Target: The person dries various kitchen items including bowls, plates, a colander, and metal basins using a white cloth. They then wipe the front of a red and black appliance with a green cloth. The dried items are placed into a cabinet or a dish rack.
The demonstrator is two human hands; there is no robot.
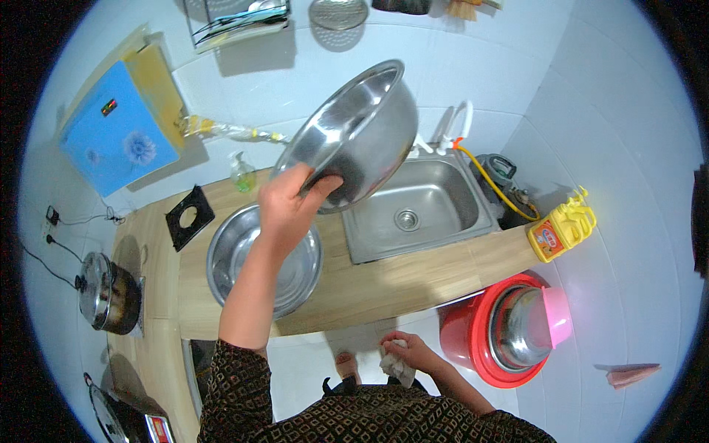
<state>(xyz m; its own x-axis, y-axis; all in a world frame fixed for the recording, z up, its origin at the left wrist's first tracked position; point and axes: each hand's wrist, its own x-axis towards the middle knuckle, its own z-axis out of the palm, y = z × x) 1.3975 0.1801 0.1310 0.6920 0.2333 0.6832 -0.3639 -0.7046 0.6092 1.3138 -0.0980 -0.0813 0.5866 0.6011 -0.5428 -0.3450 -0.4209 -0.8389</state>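
Observation:
My left hand (296, 202) grips the rim of a large stainless steel basin (382, 133), thumb against its outer wall. The basin is tilted and raised above the counter, overlapping the sink in my view. Below my left forearm, a second steel basin (299, 277) rests on the wood-look counter (382, 293). Low in front of my body, my right hand (407, 351) holds a crumpled whitish cloth (397, 365). The steel sink (443, 194) has a drain in its floor, and nothing lies in its visible part.
A soap bottle (242, 173) and black square plate (190, 217) sit at the counter's back left. At left stands a lidded pot (108, 293). A yellow jug (561, 227) stands at the right end. Beneath is a red bucket (479, 332) holding a metal bowl (520, 329).

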